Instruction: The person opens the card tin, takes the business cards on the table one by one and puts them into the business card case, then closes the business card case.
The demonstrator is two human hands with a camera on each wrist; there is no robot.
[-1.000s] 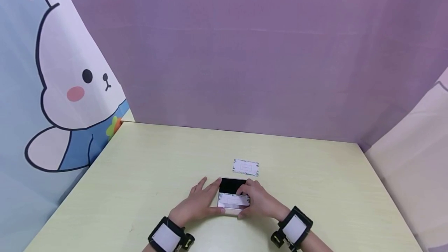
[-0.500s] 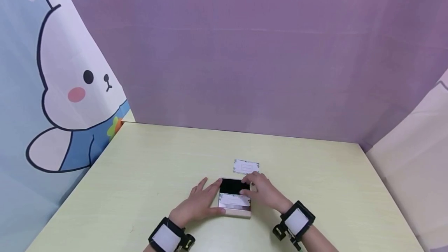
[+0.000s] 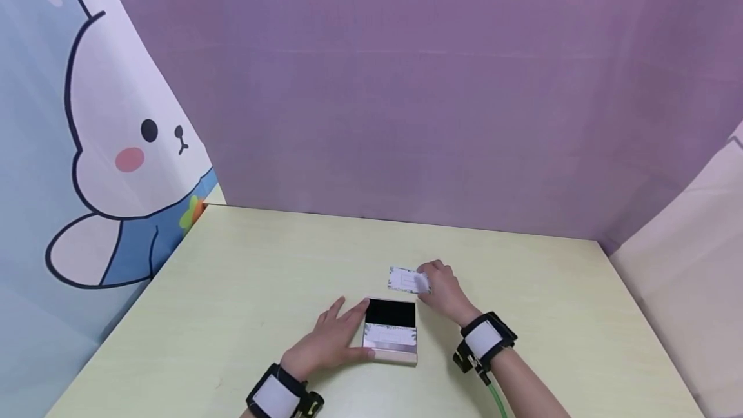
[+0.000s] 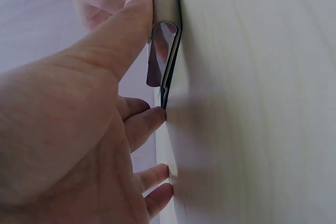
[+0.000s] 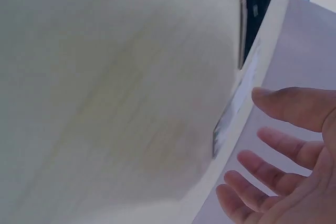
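Left hand (image 3: 327, 340) lies flat against the card case (image 3: 389, 338); right hand (image 3: 442, 289), fingers spread, reaches the loose card (image 3: 408, 280).

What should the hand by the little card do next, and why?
Probably close the fingers on the loose card and lift it. The right hand has reached that card, fingers spread in the wrist view, not yet gripping. The left hand steadies the open card case, which already shows one card inside, so it looks ready for another.
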